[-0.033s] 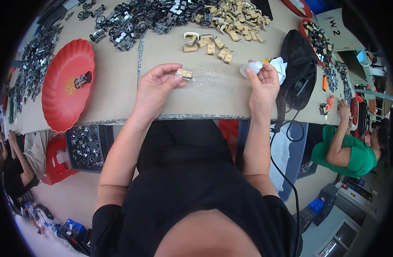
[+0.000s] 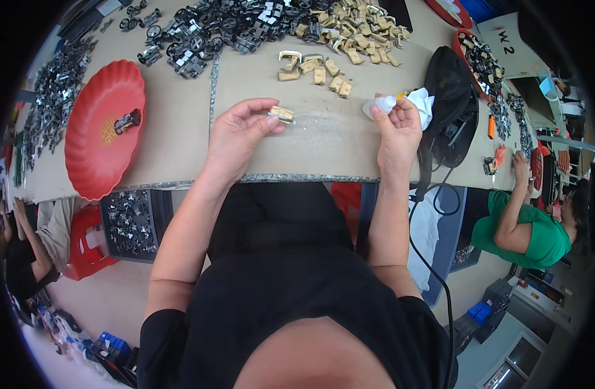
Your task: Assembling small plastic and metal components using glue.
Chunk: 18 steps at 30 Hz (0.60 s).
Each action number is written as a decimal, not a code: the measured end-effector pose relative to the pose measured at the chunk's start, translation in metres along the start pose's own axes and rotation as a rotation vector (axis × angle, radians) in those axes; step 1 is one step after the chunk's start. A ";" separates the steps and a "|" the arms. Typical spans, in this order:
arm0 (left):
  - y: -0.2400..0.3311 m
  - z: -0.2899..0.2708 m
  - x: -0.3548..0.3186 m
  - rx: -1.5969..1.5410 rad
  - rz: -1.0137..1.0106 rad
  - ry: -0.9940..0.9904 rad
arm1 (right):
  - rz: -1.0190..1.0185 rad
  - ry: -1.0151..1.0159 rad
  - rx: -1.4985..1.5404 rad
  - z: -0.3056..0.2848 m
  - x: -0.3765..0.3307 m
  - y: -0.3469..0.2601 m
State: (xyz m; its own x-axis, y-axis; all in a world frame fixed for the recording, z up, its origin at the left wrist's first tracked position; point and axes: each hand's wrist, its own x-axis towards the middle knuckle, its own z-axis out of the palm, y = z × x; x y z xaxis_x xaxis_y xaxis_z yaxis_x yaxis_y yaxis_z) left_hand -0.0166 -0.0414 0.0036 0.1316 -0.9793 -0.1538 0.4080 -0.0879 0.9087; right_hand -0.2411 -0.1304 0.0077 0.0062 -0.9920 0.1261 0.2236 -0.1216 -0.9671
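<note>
Over the table's front half, my left hand (image 2: pixel 236 137) pinches a small tan plastic toy part (image 2: pixel 282 115) with a shiny edge between thumb and fingers. My right hand (image 2: pixel 400 133) is closed around a small white squeeze bottle (image 2: pixel 379 106), held sideways. Something yellow (image 2: pixel 400 95) shows by its fingertips, and a crumpled white tissue (image 2: pixel 421 106) lies just beyond them. Several loose tan parts (image 2: pixel 319 75) lie ahead of my hands, in front of a larger tan heap (image 2: pixel 368 32). Clear specks mark the tabletop between my hands.
A red scalloped dish (image 2: pixel 90 152) holding one dark assembled piece (image 2: pixel 127 121) stands at the left. Black wheeled parts (image 2: pixel 200 39) are heaped at the back. A black bag (image 2: pixel 449 97) with a trailing cable (image 2: pixel 433 266) sits at the right. A person in green (image 2: pixel 524 230) works farther right.
The tan part in my left hand tilts slightly differently, its outer end a little lower. Otherwise the hands and the bottle have barely moved.
</note>
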 end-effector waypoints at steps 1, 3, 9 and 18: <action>0.000 0.001 -0.001 -0.027 -0.012 -0.014 | -0.006 0.003 -0.019 -0.003 0.000 0.003; 0.001 0.008 -0.001 -0.067 -0.027 -0.044 | -0.016 0.005 -0.058 -0.006 -0.001 0.008; 0.008 0.017 -0.002 -0.150 -0.034 -0.115 | -0.469 0.159 -0.650 0.004 -0.022 -0.008; 0.013 0.025 -0.002 -0.097 0.065 -0.251 | 0.442 -0.607 0.593 0.045 -0.050 0.001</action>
State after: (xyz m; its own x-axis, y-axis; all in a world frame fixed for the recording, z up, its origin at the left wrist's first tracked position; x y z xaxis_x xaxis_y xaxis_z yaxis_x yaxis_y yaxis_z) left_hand -0.0341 -0.0453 0.0253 -0.0626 -0.9979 0.0152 0.4921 -0.0176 0.8703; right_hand -0.1973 -0.0799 0.0103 0.6753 -0.7369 0.0312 0.5367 0.4619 -0.7061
